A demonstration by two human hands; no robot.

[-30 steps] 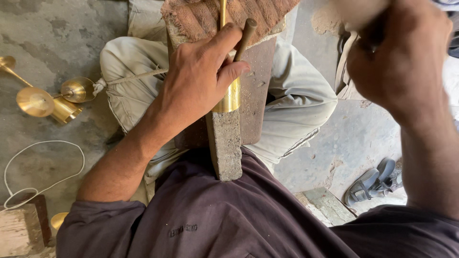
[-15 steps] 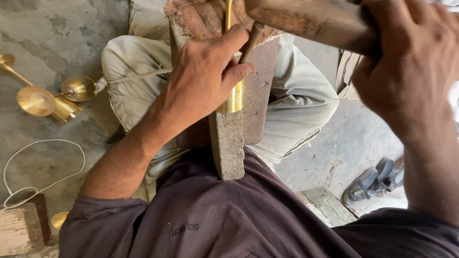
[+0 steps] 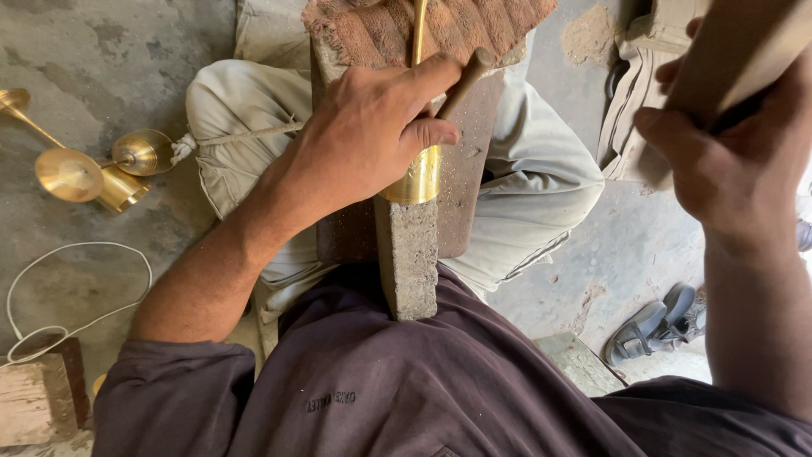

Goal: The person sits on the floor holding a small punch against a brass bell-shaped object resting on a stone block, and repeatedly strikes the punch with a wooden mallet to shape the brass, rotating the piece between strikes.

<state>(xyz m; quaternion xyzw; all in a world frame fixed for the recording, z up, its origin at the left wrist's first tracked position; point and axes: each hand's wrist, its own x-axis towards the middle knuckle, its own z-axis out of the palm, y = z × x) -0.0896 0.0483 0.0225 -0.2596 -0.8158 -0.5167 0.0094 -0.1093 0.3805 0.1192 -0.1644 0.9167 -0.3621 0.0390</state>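
Observation:
My left hand (image 3: 365, 135) grips a long brass piece (image 3: 418, 173) with a flared end and presses it onto a narrow grey bar (image 3: 408, 254) that slopes up from my lap. A thin brown rod (image 3: 463, 80) lies between its fingers against the brass. Behind them stands a worn wooden block (image 3: 474, 161) resting on my legs. My right hand (image 3: 729, 165) is raised at the right, closed around a thick wooden handle (image 3: 736, 55) whose head is out of frame.
Several brass cups and stems (image 3: 89, 165) lie on the concrete floor at the left. A loop of white cord (image 3: 80, 288) and a wooden block (image 3: 38, 398) sit at the lower left. Grey sandals (image 3: 664, 326) lie at the lower right.
My right hand swung the wooden handle down over the block half a second ago and has lifted it back up to the right. My left hand keeps the brass piece in place.

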